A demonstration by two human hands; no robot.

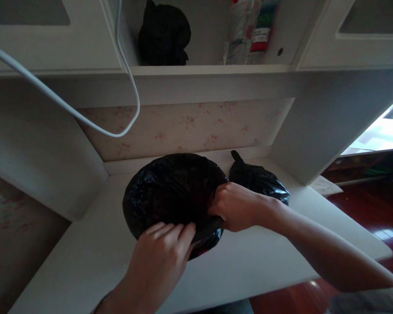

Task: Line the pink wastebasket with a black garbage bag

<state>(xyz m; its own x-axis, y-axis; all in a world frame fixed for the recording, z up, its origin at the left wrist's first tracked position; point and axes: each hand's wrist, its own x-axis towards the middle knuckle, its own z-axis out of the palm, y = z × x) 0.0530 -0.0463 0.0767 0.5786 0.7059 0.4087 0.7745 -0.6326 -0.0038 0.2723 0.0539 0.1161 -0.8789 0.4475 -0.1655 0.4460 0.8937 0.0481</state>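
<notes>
Large black plastic bag (170,192) bulging near the middle of the white surface (94,261), toward its back edge. Left hand (162,253) laid on the bag's near side, fingers together and curled lightly over the plastic. Right hand (237,207) closed around the bag's right edge, pinching a fold of it. Smaller knotted black bag (260,179) just behind the right hand, near the back right corner. Above, on the shelf (209,69): dark bundle (163,35) and clear plastic bottles (249,32). White cable (85,117) looping down at upper left.
</notes>
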